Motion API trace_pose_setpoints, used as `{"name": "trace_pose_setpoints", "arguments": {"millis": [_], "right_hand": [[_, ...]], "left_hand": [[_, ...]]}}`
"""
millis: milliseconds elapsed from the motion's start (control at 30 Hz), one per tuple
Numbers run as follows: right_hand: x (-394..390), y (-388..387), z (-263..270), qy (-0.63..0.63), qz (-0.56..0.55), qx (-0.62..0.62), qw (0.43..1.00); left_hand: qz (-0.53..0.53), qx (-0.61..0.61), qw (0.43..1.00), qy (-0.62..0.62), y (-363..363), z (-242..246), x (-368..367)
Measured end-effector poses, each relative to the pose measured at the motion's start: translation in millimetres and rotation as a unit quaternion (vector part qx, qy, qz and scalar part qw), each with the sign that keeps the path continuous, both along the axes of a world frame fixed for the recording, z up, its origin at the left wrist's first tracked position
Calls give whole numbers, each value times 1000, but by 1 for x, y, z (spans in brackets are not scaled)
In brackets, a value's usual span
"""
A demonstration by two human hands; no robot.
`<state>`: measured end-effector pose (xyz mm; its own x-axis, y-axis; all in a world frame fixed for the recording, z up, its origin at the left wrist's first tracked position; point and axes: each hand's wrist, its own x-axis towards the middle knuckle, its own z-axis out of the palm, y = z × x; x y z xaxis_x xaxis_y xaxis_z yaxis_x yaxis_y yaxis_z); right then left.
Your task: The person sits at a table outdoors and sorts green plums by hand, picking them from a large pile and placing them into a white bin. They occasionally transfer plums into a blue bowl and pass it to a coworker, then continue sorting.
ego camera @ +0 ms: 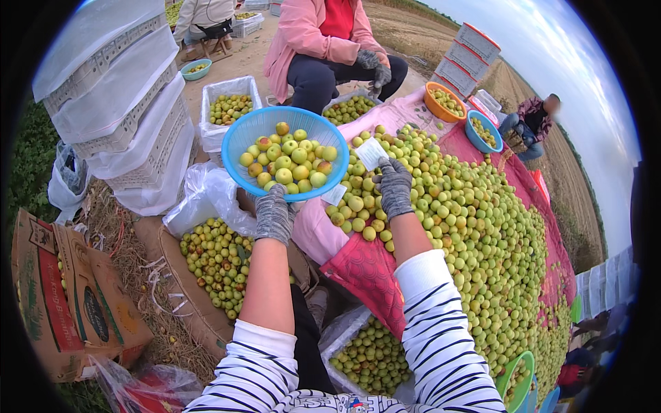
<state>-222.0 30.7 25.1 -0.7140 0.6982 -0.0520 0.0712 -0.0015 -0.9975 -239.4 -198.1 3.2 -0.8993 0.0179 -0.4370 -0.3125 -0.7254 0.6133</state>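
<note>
My left hand (274, 214), in a grey knitted glove, grips the near rim of a blue plastic basket (338, 149) holding green and reddish jujube-like fruits (284, 161). My right hand (395, 187), gloved alike, pinches a small white card (371, 153) bearing writing, above the large heap of green fruit (465, 222). A second pale card (334, 194) lies between the basket and the heap, on the pink cloth (315, 222). Below my left forearm, a cardboard box lined with clear plastic holds more fruit (217, 263). A lined crate of fruit (369, 356) stands between my forearms.
Stacked plastic crates (134, 118) with white liners rise at left, above a banana carton (77, 304). A person in a pink jacket (310, 31) sits opposite, beside lined crates of fruit. Orange (438, 111) and blue basins (472, 137) stand beyond the heap, a green basin (516, 379) at lower right.
</note>
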Motion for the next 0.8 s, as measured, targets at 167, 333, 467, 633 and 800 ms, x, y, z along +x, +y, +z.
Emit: {"name": "trace_pose_setpoints", "arguments": {"millis": [167,333,467,633,800], "right_hand": [[63,15,15,19,-14,-52,998],[118,26,28,50,8,-70,996],[164,24,43,73,17,-66,995],[263,11,39,45,54,-39,997],[390,-36,-34,-101,108,-49,988]], "left_hand": [[-86,-34,995,25,20,-16,4],[-50,-61,997,26,33,-24,4],[-96,-36,994,23,31,-32,1],[-102,-35,994,16,27,-43,4],[-175,-26,984,32,23,-43,9]]}}
